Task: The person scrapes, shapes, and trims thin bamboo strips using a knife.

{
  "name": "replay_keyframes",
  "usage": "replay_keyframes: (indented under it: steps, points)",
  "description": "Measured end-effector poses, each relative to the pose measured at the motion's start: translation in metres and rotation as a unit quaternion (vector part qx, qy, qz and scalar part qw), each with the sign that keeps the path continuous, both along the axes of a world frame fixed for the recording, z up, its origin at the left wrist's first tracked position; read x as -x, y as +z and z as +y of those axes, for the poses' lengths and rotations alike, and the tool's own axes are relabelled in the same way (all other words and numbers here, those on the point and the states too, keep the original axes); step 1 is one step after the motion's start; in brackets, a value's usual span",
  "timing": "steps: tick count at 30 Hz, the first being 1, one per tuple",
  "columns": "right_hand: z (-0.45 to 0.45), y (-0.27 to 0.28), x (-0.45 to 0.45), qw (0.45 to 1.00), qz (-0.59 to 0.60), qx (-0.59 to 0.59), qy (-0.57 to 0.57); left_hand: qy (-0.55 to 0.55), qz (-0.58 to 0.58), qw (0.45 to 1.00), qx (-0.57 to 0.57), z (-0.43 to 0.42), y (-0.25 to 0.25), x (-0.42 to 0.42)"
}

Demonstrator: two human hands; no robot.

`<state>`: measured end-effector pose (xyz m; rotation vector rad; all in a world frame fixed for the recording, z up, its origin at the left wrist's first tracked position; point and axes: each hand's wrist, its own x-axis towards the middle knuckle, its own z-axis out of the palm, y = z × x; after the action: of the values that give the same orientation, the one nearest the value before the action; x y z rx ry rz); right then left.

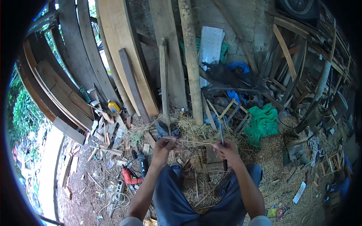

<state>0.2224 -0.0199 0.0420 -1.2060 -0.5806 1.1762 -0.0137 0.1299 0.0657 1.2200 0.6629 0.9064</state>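
My left hand (164, 148) is closed on the left part of a thin pale strip (196, 142), which looks like straw or split wood. The strip runs across to my right hand (228, 152), whose fingers are closed round a knife (222, 139) with its blade upward and its dark handle below. The strip's right end meets the fingers of my right hand. Both hands are above my knees. Beneath and beyond them lies a heap of dry straw-like shavings (192, 130).
A red power tool (131, 177) and a dark power tool (143, 162) lie left of my knees, near a power strip (118, 190). Long boards (124, 49) and a pole (190, 64) stand ahead. A green plastic bag (262, 122) lies right, with scrap wood (332, 162) beyond.
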Motion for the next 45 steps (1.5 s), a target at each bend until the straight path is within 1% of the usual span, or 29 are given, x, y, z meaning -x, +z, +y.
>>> replay_keyframes:
  steps: [1, 2, 3, 4, 5, 6, 8, 9, 12, 14, 16, 18, 19, 20, 21, 22, 24, 25, 28, 30, 34, 36, 38, 39, 40, 41, 42, 44, 45]
  points:
    - [0.0, -0.001, -0.004, 1.0, 0.003, 0.0, -0.005, -0.037, 0.035, 0.999, 0.018, -0.002, 0.002, 0.006]
    - [-0.001, -0.002, -0.008, 0.998, 0.038, -0.038, -0.013, -0.043, 0.037, 0.998, 0.017, -0.005, 0.003, 0.011]
    - [-0.001, -0.002, -0.011, 0.994, 0.074, -0.076, -0.021, -0.097, 0.086, 0.992, 0.002, -0.01, 0.004, 0.017]
    - [-0.001, -0.002, -0.013, 0.994, 0.074, -0.078, -0.028, -0.15, 0.133, 0.98, -0.014, -0.014, 0.003, 0.02]
    - [0.001, 0.0, -0.014, 0.992, 0.072, -0.088, -0.047, -0.181, 0.169, 0.969, -0.002, -0.019, -0.001, 0.019]
    - [0.002, 0.001, -0.013, 0.991, 0.07, -0.098, -0.066, -0.186, 0.169, 0.968, -0.003, -0.025, 0.0, 0.017]
    - [0.004, 0.003, -0.011, 0.991, 0.057, -0.092, -0.079, -0.266, 0.192, 0.945, 0.011, -0.044, 0.0, 0.011]
    - [0.006, 0.004, -0.01, 0.992, 0.044, -0.086, -0.086, -0.3, 0.15, 0.941, 0.042, -0.05, -0.008, 0.006]
    - [0.01, -0.002, -0.01, 0.994, 0.003, -0.077, -0.074, -0.305, 0.15, 0.94, 0.028, -0.065, -0.015, -0.007]
    - [0.001, 0.01, -0.002, 0.993, 0.024, -0.09, -0.067, -0.283, 0.16, 0.945, 0.047, -0.067, -0.015, -0.015]
    - [-0.003, 0.012, 0.01, 0.992, 0.047, -0.104, -0.053, -0.199, 0.135, 0.97, 0.032, -0.065, -0.016, -0.019]
    - [-0.008, 0.006, 0.024, 0.992, -0.097, -0.07, 0.05, -0.176, 0.139, 0.974, 0.008, -0.063, -0.02, -0.023]
    - [-0.006, 0.007, 0.029, 0.991, -0.099, -0.067, 0.052, -0.16, 0.144, 0.976, -0.016, -0.063, -0.022, -0.025]
    - [-0.004, 0.009, 0.037, 0.987, -0.117, -0.044, 0.104, -0.161, 0.142, 0.977, -0.013, -0.064, -0.024, -0.027]
    - [-0.004, 0.01, 0.041, 0.979, -0.133, -0.022, 0.155, -0.158, 0.145, 0.976, -0.044, -0.066, -0.024, -0.027]
    - [-0.003, 0.008, 0.039, 0.979, -0.133, -0.019, 0.154, -0.156, 0.148, 0.974, -0.077, -0.067, -0.025, -0.027]
    - [0.002, 0.003, 0.033, 0.982, -0.024, 0.012, 0.188, -0.148, 0.157, 0.973, -0.076, -0.07, -0.021, -0.024]
    - [0.003, 0.003, 0.032, 0.982, -0.025, 0.013, 0.189, -0.141, 0.165, 0.973, -0.077, -0.071, -0.02, -0.022]
    - [0.004, 0.007, 0.027, 0.982, -0.061, 0.03, 0.179, -0.163, 0.152, 0.973, -0.049, -0.073, -0.021, -0.016]
    - [0.006, 0.014, 0.018, 0.983, -0.11, 0.052, 0.137, -0.173, 0.138, 0.975, -0.025, -0.075, -0.026, -0.013]
    - [0.01, 0.007, 0.014, 0.981, -0.107, 0.058, 0.15, -0.19, 0.113, 0.975, 0.013, -0.074, -0.03, -0.011]
    - [0.009, -0.006, 0.003, 0.983, -0.168, 0.012, 0.077, -0.202, 0.113, 0.972, 0.03, -0.076, -0.027, -0.003]
    - [0.004, 0.004, -0.042, 0.98, -0.183, 0.053, -0.057, -0.211, 0.11, 0.97, 0.046, -0.08, -0.028, 0.007]
    - [0.0, 0.002, -0.053, 0.98, -0.183, 0.05, -0.056, -0.189, 0.119, 0.973, 0.058, -0.082, -0.03, 0.016]
    - [-0.002, -0.001, -0.061, 0.988, -0.133, 0.035, -0.064, -0.164, 0.126, 0.976, 0.071, -0.081, -0.031, 0.025]
    - [-0.002, -0.005, -0.064, 0.994, -0.083, 0.022, -0.07, -0.167, 0.117, 0.976, 0.077, -0.076, -0.03, 0.029]
    - [-0.002, -0.002, -0.055, 0.994, -0.085, 0.022, -0.066, -0.163, 0.115, 0.977, 0.077, -0.072, -0.031, 0.028]
    - [-0.001, 0.006, -0.023, 0.997, -0.031, -0.036, -0.054, -0.151, 0.103, 0.98, 0.083, -0.065, -0.035, 0.02]
    - [0.002, 0.005, -0.012, 0.998, -0.048, -0.033, -0.033, -0.151, 0.102, 0.98, 0.083, -0.063, -0.035, 0.015]
